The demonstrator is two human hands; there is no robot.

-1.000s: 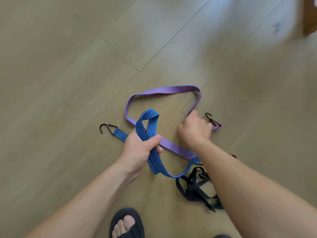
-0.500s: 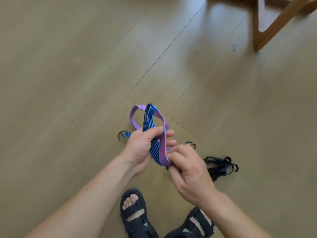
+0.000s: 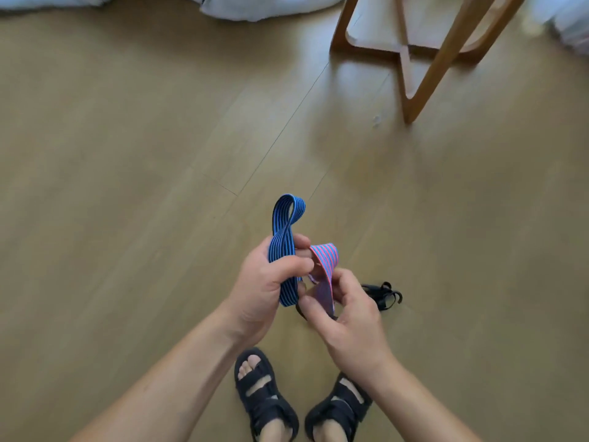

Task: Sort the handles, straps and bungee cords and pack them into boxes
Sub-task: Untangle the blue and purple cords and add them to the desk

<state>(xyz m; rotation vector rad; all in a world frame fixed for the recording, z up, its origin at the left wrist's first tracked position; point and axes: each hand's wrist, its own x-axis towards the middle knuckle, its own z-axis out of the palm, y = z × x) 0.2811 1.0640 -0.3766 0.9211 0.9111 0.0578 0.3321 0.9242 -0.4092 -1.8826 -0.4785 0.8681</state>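
Observation:
My left hand (image 3: 264, 288) grips a folded blue striped bungee cord (image 3: 285, 231), and a loop of it sticks up above my fingers. My right hand (image 3: 347, 317) pinches a folded purple and red striped bungee cord (image 3: 325, 260) close against the blue one. Both cords are off the floor, in front of my body. Their hooks are hidden by my hands. A tangle of black straps (image 3: 382, 295) lies on the wood floor just right of my right hand.
My two feet in black sandals (image 3: 264, 400) stand below the hands. A wooden chair frame (image 3: 417, 78) stands at the upper right. White fabric (image 3: 255, 8) lies along the top edge. Bare wood floor (image 3: 127, 154) stretches to the left.
Both cords came off the floor and were folded into short bundles. My hands drew together and the view tilted up, so the chair frame and white fabric now show.

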